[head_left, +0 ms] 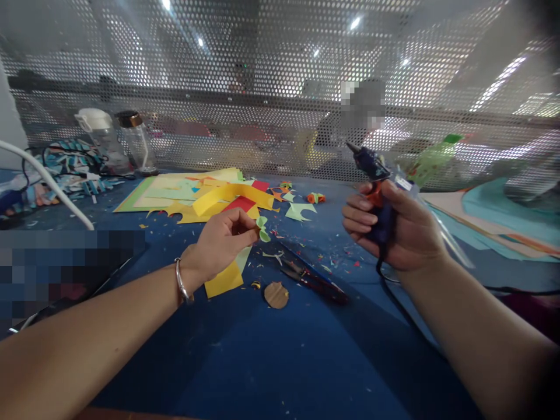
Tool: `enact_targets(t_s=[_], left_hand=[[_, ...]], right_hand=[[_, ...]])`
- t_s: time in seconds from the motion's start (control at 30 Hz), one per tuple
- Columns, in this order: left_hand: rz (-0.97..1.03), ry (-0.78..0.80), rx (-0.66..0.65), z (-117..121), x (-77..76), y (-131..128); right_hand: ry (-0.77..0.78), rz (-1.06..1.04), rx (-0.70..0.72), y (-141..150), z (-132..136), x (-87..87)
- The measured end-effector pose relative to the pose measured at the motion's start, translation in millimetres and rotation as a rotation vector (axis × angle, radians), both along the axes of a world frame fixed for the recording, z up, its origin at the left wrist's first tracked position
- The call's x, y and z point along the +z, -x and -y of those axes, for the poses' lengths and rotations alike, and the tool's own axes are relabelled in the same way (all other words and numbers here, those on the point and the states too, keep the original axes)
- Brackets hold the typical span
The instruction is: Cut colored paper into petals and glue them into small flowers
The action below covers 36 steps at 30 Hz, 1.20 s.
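Between the thumb and fingers of my left hand [227,236] is pinched a small light-green paper piece [263,229], curled into lobes. My right hand [396,224] grips a dark blue hot glue gun [371,166] by its handle, fingers at the orange trigger; the nozzle points up and to the left. A clear glue stick [452,239] seems to stick out behind it. On the blue table [262,361] below lie a round brown cardboard disc [277,295], dark-handled scissors [312,280] and yellow paper [224,280].
Cut sheets of coloured paper [175,195] and scraps lie behind my left hand. An orange-green paper roll [315,198] sits farther right. Two bottles [136,143] stand at the back left beside striped bundles [79,169]. A perforated metal panel [245,76] borders the table; a person shows beyond it.
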State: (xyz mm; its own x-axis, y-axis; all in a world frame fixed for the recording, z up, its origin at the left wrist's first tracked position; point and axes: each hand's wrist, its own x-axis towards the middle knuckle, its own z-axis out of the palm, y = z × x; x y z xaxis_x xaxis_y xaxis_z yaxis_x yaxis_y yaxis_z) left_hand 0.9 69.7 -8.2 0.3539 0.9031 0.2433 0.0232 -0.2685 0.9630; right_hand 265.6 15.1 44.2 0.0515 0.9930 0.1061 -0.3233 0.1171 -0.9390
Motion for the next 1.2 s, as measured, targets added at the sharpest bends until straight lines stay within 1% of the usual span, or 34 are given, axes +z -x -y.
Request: enact_targets(t_s=[0.1, 0.23, 0.37, 0.43, 0.5, 0.6, 0.8, 1.2], left_hand=[[0.04, 0.048, -0.033, -0.1, 1.1, -1.7], [0.086, 0.063, -0.019, -2.3, 1.3, -1.0], [0.096, 0.026, -0.017, -4.1, 1.2, 1.0], [0.104, -0.012, -0.028, -4.2, 1.2, 1.2], [0.112, -0.036, -0.042, -3.6, 1.2, 0.8], [0.091, -0.029, -0.065, -1.7, 1.1, -0.2], [0.085, 0.015, -0.101, -1.2, -0.8, -1.5], [0.06, 0.025, -0.107, -0.7, -0.3, -1.1]], right_hand=[[-0.035, 0.161, 0.009, 2.9, 3.4, 0.0], [-0.04, 0.418, 0.06, 8.0, 7.2, -6.2], [-0.02, 0.699, 0.127, 14.8, 11.6, -11.8], [-0.005, 0.817, 0.113, 18.4, 13.7, -12.5], [0.002, 0.889, 0.089, 21.7, 15.4, -12.4], [-0.012, 0.94, 0.083, 24.8, 16.5, -11.8], [-0.117, 0.991, 0.07, 26.8, 17.2, -10.6], [-0.16, 1.019, 0.088, 28.2, 15.9, -14.4]])
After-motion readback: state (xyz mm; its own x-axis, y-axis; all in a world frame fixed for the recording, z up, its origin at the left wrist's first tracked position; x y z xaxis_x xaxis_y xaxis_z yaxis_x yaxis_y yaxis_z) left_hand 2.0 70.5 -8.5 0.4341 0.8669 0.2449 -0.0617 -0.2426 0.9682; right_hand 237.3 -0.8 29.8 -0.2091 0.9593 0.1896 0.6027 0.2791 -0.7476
